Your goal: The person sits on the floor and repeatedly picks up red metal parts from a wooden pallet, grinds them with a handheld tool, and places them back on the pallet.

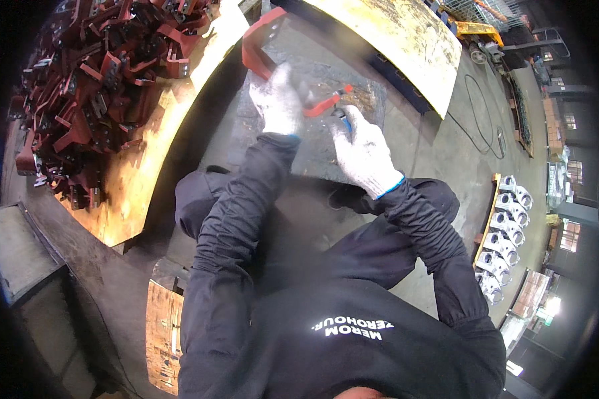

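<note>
My left hand (276, 103), in a white work glove, is closed on a bent red-brown metal bracket (256, 50), which points up and away from me. My right hand (366, 149), gloved the same way, grips a small blue-and-dark tool (341, 118) between thumb and fingers; its kind is mostly hidden. Between the hands is a narrow bright red piece (323, 106), close to the right fingertips. Whether it lies on the surface or belongs to a held thing I cannot tell. Beneath both hands is a worn grey work surface (319, 149).
A big heap of similar red-brown brackets (106, 86) covers a wooden board (140, 179) at the left. Another wooden board (406, 43) stands at the far side. To the right are silver metal castings (506, 226) on a pallet, a cable (476, 113) and a yellow pallet truck (478, 30).
</note>
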### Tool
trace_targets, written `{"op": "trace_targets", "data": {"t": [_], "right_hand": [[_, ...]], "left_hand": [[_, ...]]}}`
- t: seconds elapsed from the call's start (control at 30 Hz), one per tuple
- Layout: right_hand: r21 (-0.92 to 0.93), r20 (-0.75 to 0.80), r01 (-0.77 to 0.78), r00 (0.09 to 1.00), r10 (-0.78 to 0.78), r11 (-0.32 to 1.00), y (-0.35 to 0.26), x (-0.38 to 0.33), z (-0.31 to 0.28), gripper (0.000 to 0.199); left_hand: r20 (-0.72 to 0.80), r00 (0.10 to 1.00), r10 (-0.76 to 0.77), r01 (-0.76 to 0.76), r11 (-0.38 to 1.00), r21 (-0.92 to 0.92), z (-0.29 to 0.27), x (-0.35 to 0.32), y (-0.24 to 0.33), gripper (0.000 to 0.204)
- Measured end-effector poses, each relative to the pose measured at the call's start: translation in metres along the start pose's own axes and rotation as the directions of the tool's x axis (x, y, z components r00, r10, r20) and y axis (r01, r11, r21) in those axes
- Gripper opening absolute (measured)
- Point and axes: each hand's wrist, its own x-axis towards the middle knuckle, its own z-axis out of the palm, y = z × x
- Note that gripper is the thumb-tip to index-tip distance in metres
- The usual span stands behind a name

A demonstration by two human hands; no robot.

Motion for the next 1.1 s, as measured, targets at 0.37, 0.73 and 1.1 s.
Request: {"op": "trace_targets", "data": {"t": [0.37, 0.73, 1.1], "right_hand": [[0.063, -0.141, -0.026, 0.989, 0.035, 0.998, 0.001, 0.005, -0.046, 0.029], [0.039, -0.156, 0.061, 0.986, -0.054, 0.997, 0.007, 0.01, -0.039, 0.03], [-0.201, -0.192, 0.231, 0.944, -0.269, 0.952, -0.021, 0.028, -0.033, 0.03]], "left_hand": [[0.184, 0.956, 0.227, -0.272, 0.922, 0.275, -0.007, 0.015, -0.019, 0.026], [0.377, 0.869, -0.32, 0.456, 0.814, -0.361, 0.013, 0.009, 0.053, 0.031], [0.226, 0.907, -0.355, 0.417, 0.834, -0.362, 0.017, -0.003, 0.064, 0.026]]}}
